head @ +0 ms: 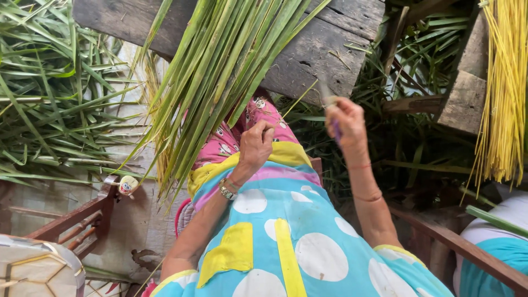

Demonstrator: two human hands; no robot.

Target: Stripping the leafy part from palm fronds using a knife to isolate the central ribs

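A thick bundle of long green leaf strips [220,71] lies across my lap and over a weathered wooden plank [324,49]. My left hand [256,146] is closed on a thin green strip near the bundle's lower edge, above my pink patterned knee. Raised to the right, my right hand [344,121] grips a small knife with a purple handle [335,129]; its blade is blurred. A fine strip runs between the two hands. I wear a blue garment with white dots and yellow patches.
Loose green leaves [49,99] are piled on the ground at left. Yellow dried strips [503,93] hang at the right over a wooden block [467,99]. Wooden chair arms [71,217] flank me. Another person's clothing [500,236] shows at lower right.
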